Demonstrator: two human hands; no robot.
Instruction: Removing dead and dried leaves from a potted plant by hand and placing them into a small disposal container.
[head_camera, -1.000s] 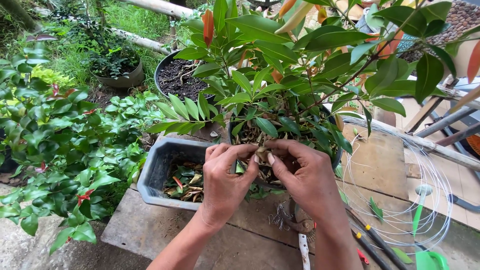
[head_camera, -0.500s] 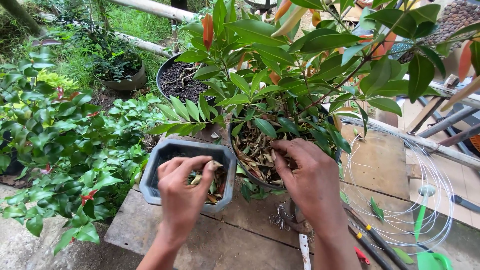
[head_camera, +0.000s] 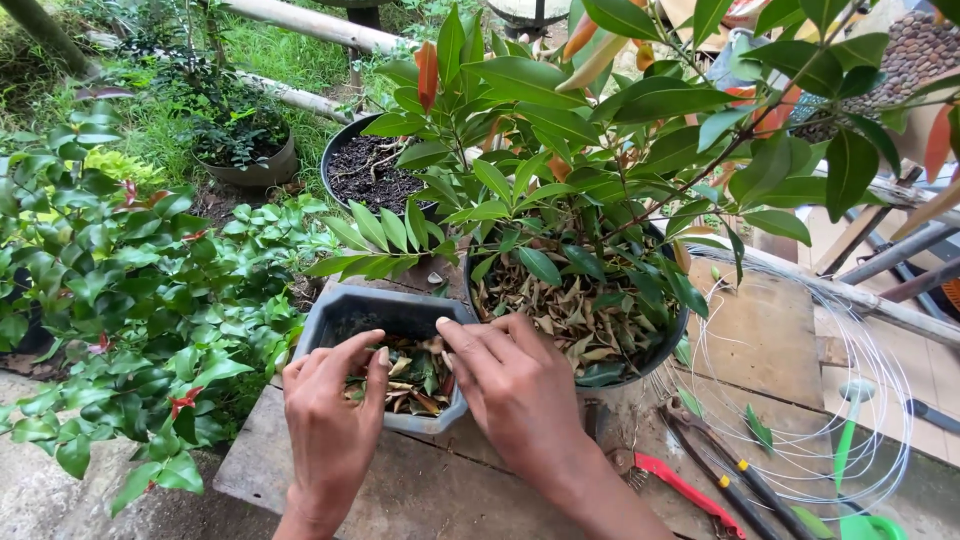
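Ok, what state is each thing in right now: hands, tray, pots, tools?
left hand: over the grey tray, fingers curled onto leaf litter
right hand: reaching across the tray's right rim, fingertips on the litter
grey tray: partly filled with dry leaves
plant pot: upright, soil covered in dead leaves
black pot: upright, bare soil, no plant
wire coil: lying loose on the bench
red-handled cutters: lying on the bench, untouched

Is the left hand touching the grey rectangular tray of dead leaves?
Touching. The head view shows the left hand draped over the near rim of the grey tray, fingers lying on the dry leaves inside.
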